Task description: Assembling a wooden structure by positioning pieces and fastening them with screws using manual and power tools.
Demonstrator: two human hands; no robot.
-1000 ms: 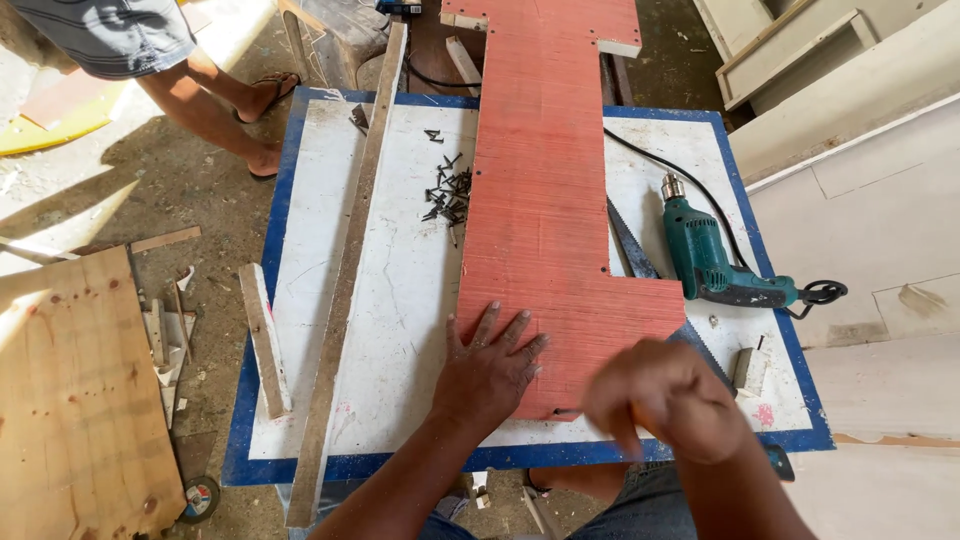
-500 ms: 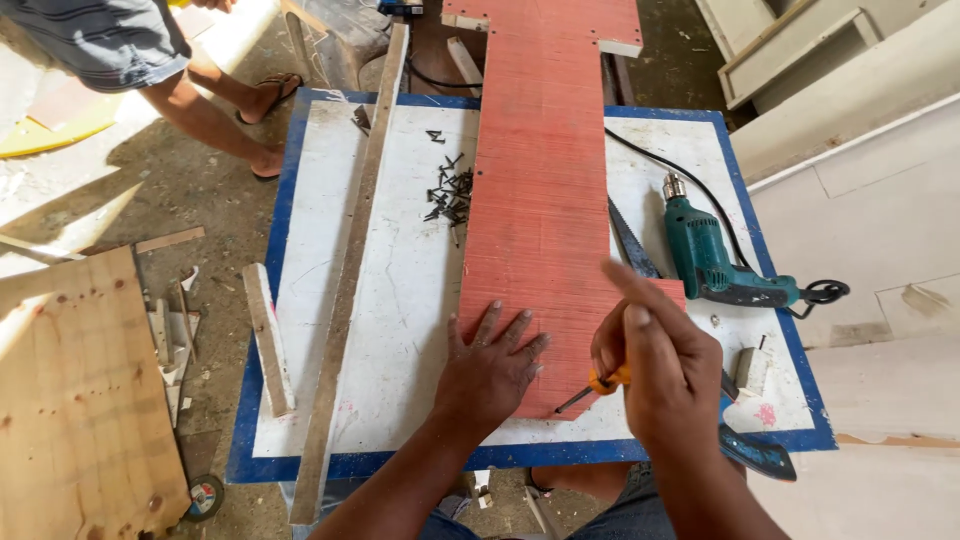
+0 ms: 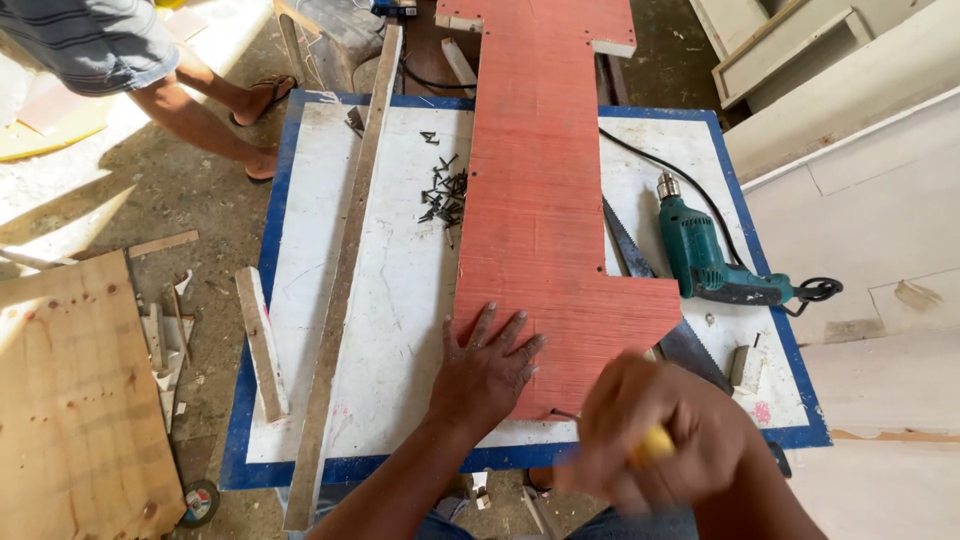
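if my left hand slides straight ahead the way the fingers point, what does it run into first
The left hand lies flat on the red board, fingers pointing up along it. It would likely just slide over bare board; the pile of dark screws sits slightly left of that line.

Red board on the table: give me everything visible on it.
The red board is a flat, thin panel that looks like coated plywood, with a fine ribbed surface. It lies lengthwise on the white, blue-edged table; its far end overhangs the table and widens, and the near end steps out to the right. The left hand presses flat on its near left corner. The blurred right hand holds a yellow-handled tool at its near edge. A saw lies partly under its right side.
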